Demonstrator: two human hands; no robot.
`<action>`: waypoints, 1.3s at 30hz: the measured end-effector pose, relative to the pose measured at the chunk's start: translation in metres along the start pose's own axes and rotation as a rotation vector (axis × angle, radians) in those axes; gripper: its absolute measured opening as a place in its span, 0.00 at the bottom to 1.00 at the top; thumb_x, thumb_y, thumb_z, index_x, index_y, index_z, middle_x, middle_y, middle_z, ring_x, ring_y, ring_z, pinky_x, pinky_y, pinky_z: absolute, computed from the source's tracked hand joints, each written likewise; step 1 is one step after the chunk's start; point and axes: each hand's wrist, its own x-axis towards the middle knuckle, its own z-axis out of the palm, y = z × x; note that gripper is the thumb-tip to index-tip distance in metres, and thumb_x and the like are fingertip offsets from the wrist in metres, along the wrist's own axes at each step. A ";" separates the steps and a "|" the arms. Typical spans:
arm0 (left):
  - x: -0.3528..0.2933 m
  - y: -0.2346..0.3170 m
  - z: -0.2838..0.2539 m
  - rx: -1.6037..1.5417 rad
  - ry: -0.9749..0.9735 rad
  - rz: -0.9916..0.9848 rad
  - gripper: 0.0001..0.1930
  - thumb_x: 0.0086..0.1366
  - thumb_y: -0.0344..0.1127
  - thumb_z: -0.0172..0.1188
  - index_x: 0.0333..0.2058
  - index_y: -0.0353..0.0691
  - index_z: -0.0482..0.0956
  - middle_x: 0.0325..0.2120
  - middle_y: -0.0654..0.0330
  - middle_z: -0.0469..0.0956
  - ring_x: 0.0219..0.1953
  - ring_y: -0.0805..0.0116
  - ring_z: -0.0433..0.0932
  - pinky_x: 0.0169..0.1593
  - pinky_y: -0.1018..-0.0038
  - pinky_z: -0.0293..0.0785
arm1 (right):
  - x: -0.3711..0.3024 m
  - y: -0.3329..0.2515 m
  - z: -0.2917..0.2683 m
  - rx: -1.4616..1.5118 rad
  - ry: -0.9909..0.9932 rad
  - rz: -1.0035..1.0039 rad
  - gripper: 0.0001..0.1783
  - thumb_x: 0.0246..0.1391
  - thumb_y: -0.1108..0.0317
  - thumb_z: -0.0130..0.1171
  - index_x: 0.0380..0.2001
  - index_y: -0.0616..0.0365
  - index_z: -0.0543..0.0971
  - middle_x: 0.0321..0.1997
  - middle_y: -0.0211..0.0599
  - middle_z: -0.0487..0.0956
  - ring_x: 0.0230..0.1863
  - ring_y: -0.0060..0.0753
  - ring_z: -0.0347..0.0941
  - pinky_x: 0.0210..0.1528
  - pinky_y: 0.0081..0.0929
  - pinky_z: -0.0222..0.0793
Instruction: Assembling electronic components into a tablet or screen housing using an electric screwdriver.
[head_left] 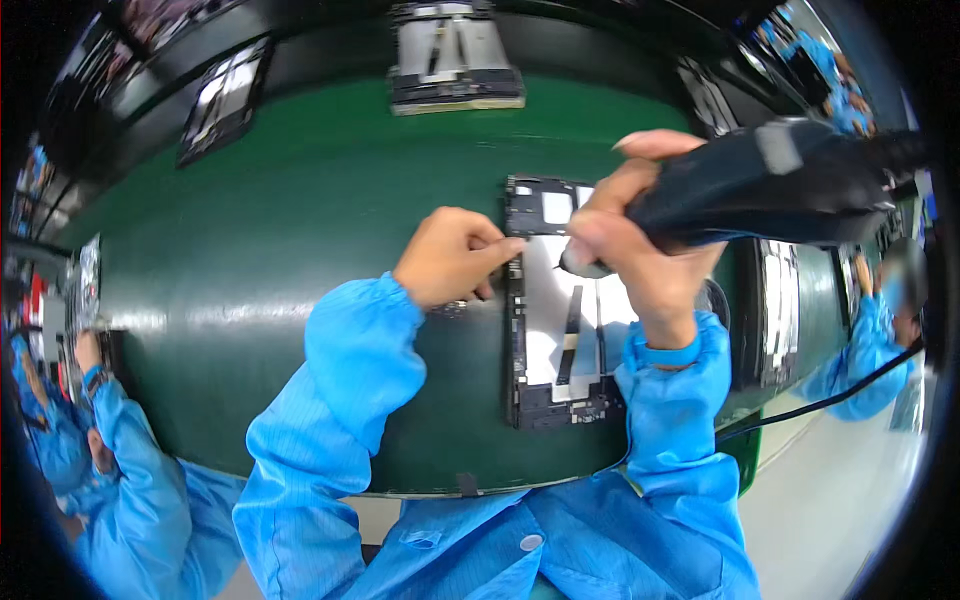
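One tablet-like device, opened to its innards, lies flat on the smooth, faintly glossy green tabletop, in front of the person and right of centre; its thin rectangular chassis has a dark, stepped rim, shiny silver panels, one white square patch and a narrow black ribbon cable. The left hand is at the chassis's left edge, thumb and forefinger drawn close together; whether they pinch anything, I cannot tell. The right hand wraps round one black, rounded electric screwdriver, blurred, its tip pointing at the silver panels; contact is unclear. Two wrinkled, finely lined blue sleeves cover the forearms. Beyond sit one stack of similar units and one slim dark-framed unit at upper left.
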 end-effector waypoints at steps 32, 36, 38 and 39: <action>-0.060 -0.023 -0.133 -0.308 0.265 0.029 0.15 0.64 0.41 0.52 0.19 0.43 0.65 0.10 0.69 0.62 0.06 0.80 0.58 0.07 0.84 0.56 | -0.035 0.012 -0.003 -0.285 0.442 -0.005 0.20 0.41 0.83 0.63 0.39 0.66 0.69 0.16 0.36 0.74 0.15 0.23 0.70 0.18 0.18 0.65; -0.065 -0.022 -0.130 -0.347 0.257 0.015 0.15 0.63 0.41 0.52 0.19 0.43 0.65 0.10 0.67 0.63 0.06 0.79 0.59 0.07 0.84 0.56 | -0.036 0.015 -0.001 -0.248 0.481 -0.005 0.19 0.40 0.84 0.63 0.38 0.66 0.69 0.16 0.35 0.74 0.15 0.22 0.69 0.18 0.18 0.64; -0.070 -0.025 -0.122 -0.350 0.256 0.011 0.15 0.63 0.40 0.52 0.19 0.43 0.65 0.10 0.67 0.64 0.07 0.78 0.60 0.07 0.83 0.57 | -0.036 0.014 -0.002 -0.230 0.464 0.009 0.19 0.41 0.84 0.63 0.37 0.65 0.69 0.17 0.34 0.74 0.16 0.23 0.70 0.19 0.18 0.64; -0.074 -0.026 -0.120 -0.346 0.243 0.004 0.15 0.63 0.40 0.52 0.19 0.42 0.65 0.10 0.66 0.64 0.07 0.77 0.61 0.08 0.83 0.57 | -0.037 0.014 -0.002 -0.215 0.445 0.011 0.19 0.41 0.84 0.63 0.37 0.65 0.69 0.17 0.34 0.74 0.16 0.23 0.70 0.19 0.18 0.64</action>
